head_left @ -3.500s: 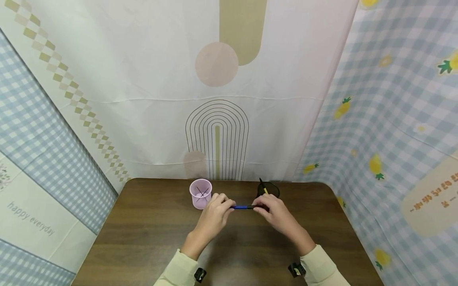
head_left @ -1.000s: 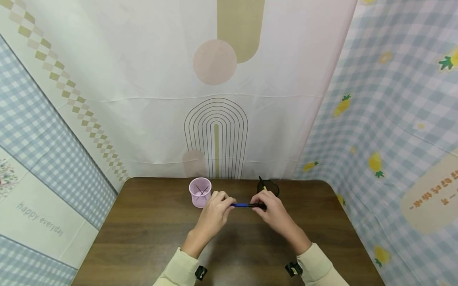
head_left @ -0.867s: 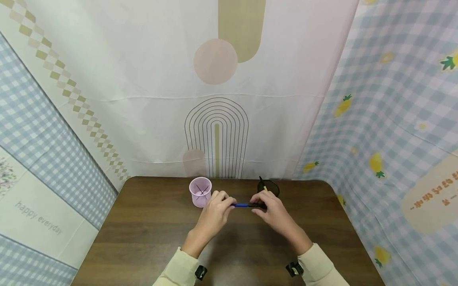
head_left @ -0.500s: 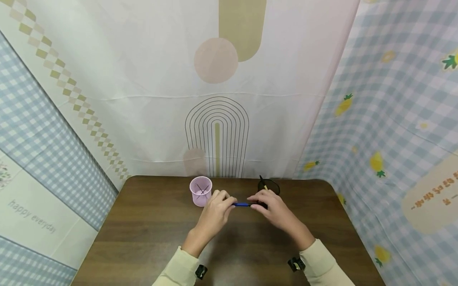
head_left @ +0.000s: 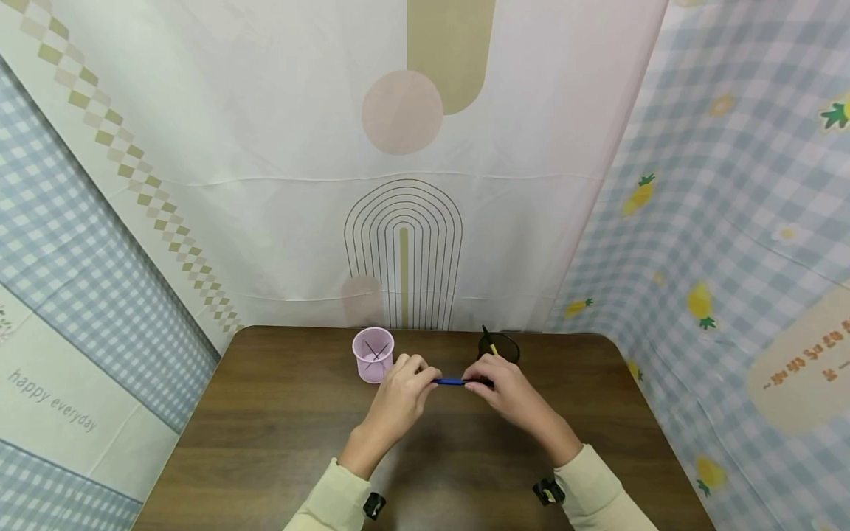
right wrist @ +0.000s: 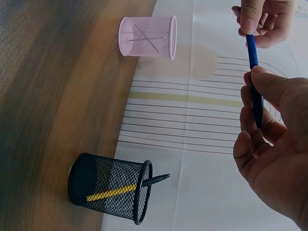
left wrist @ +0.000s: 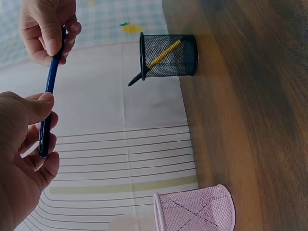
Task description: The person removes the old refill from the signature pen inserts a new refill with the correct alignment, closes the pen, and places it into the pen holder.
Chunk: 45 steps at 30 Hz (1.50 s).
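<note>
Blue and black, the pen (head_left: 451, 382) is held above the table (head_left: 265, 442), lying along the nine-to-three line in the head view. Both hands grip it. The left hand (head_left: 398, 394), at nine o'clock, pinches one end between thumb and fingers; the right hand (head_left: 508, 387), at three o'clock, holds the black, pointed end in the same manner. A short blue length shows between the two grips.

Taking the pen as centre, a pink mesh cup (head_left: 369, 374) stands upright between nine and ten o'clock, near the left hand. Dark lines cross in an X on it; their nature cannot be determined. At two o'clock a black mesh cup (right wrist: 108, 168) stands upright, just beyond the right hand. It contains a yellow pencil (right wrist: 113, 193) with a dark upper end, which projects over the rim, leaning toward eleven o'clock. Neither cup touches the held pen.

White cloth (head_left: 292, 147) hangs at twelve o'clock behind the table; blue checked cloth (head_left: 677, 221) hangs at two. Pale sleeves (head_left: 332, 494) cover both forearms.
</note>
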{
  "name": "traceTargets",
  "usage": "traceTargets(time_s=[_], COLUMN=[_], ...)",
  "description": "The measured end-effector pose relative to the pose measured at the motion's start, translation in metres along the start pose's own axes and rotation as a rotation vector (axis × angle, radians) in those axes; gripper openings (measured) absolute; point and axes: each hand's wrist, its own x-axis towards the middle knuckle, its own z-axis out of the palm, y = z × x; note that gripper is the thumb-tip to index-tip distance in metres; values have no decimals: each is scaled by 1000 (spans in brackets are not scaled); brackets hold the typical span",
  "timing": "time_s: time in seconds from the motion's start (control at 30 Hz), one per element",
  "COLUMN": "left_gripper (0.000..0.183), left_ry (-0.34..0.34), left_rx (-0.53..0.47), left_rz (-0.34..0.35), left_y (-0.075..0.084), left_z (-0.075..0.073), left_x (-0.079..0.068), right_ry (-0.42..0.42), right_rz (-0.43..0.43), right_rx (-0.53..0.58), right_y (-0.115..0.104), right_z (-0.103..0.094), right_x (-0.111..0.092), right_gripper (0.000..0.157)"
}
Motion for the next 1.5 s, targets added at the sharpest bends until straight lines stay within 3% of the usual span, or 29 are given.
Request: traceTargets(time_s=[0.37, 0.77, 1.13, 1.5], left_gripper=[16, 16, 16, 16], left_ry=[-10, -18, -30, -25], left_rx=[-14, -17, -13, -12], left_rz=[-16, -34, -38, -30], left_y=[1, 4, 2, 2], left_z=[0, -3, -3, -4], left_x=[1, 2, 1, 1], right_ry=[69, 42, -75, -51], right_rz=[-24, 9, 127, 45], right_rx=[-51, -25, 39, 1], right_y=[-8, -6, -2, 1], right_z=[2, 3, -6, -5], right_x=[1, -1, -2, 0], right_gripper=[28, 36, 17, 8])
